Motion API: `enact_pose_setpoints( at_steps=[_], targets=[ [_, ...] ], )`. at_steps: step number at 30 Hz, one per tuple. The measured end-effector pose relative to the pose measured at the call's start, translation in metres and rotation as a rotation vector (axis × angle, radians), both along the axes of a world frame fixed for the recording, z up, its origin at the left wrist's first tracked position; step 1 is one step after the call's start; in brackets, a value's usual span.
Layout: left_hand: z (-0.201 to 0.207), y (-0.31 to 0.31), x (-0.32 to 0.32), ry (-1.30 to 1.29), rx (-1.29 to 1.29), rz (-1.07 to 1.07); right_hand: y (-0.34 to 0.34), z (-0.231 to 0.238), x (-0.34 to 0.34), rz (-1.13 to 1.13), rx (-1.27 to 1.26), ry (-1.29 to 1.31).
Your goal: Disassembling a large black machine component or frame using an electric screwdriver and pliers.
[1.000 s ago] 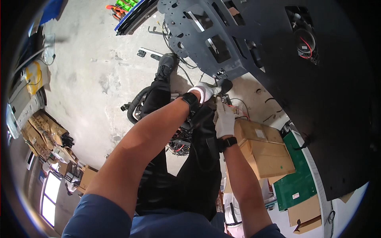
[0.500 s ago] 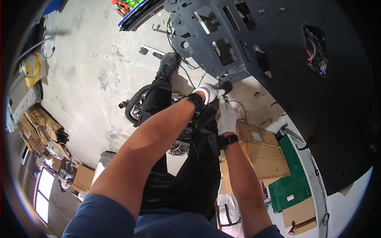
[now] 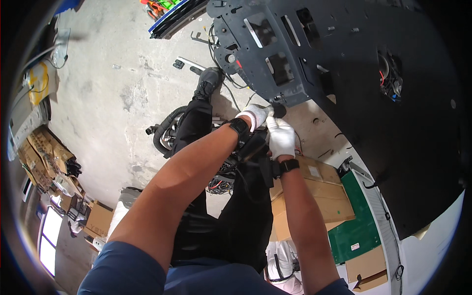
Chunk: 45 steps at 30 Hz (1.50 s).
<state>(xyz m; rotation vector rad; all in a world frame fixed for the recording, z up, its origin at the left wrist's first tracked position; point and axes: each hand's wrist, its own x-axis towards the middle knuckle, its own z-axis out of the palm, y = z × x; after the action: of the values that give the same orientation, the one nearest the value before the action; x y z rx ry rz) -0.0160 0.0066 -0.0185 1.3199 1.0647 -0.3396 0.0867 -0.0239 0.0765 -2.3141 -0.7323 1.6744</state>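
One black rounded piece [image 3: 279, 110] lies just right of my left hand [image 3: 257, 114], beyond my right hand [image 3: 281, 137]; I cannot tell either's grip.

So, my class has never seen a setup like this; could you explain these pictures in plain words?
No machine arm here, just a person. A fisheye camera on the head looks down; its lens bends straight edges. The white-gloved left hand and right hand are close together beside a dark rounded part, near a large dark panel. What each grips is hidden. On the concrete floor, a ribbed black hose lies by the left leg; a cardboard box is to the right.
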Motion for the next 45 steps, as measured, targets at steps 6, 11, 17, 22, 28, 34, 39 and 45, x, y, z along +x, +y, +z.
enact_pose_setpoints(
  at_steps=[6,11,17,22,28,34,39,45],
  targets=[
    [0.01,-0.004,0.003,0.132,-0.569,0.509,-0.028,-0.002,0.012,1.159,0.513,-0.762],
    [0.018,0.006,0.013,0.179,-0.459,0.279,-0.031,0.006,0.028,1.138,0.591,-0.932],
    [-0.006,-0.002,0.017,0.044,-0.415,0.157,-0.035,0.024,0.019,-0.282,-0.004,-0.176],
    [0.01,0.008,0.02,0.059,-0.404,0.073,-0.042,-0.005,0.025,-0.577,-0.186,0.196],
    [0.018,0.009,0.021,0.125,-0.391,0.073,-0.044,-0.025,0.034,0.265,0.297,-0.364],
    [-0.001,-0.005,0.016,0.136,-0.475,0.202,-0.037,-0.006,0.023,1.042,0.398,-0.892],
    [0.014,0.016,0.016,0.104,-0.521,0.083,-0.037,-0.004,0.029,1.136,0.485,-0.915],
    [-0.008,0.005,0.011,0.028,-0.538,0.275,-0.02,0.01,0.015,-0.021,-0.006,-0.312]
  ],
)
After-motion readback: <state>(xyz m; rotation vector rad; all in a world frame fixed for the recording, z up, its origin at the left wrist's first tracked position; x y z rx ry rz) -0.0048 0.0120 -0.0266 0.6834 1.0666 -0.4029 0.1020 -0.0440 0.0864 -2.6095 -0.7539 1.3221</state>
